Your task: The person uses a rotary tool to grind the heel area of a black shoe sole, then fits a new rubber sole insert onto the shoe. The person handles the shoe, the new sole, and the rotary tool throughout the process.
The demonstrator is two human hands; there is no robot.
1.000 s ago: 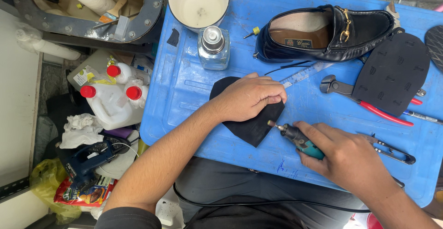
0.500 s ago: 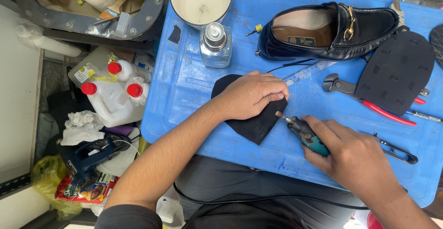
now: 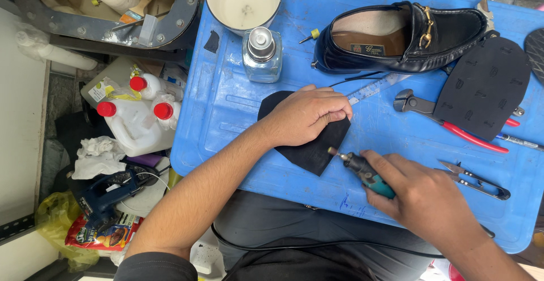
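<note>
My left hand [image 3: 306,114] lies flat on the black sole piece [image 3: 309,150], fingers together, pinning it to the blue bench [image 3: 238,122]. My right hand [image 3: 425,199] is wrapped around the rotary tool [image 3: 362,170], its tip touching the piece's right edge. A loafer [image 3: 408,34] sits beyond.

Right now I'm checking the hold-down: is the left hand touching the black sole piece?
Touching. The head view shows the left hand pressed flat on the black sole piece, fingers overlapping its upper edge with no gap, while the right hand holds the rotary tool.
</note>
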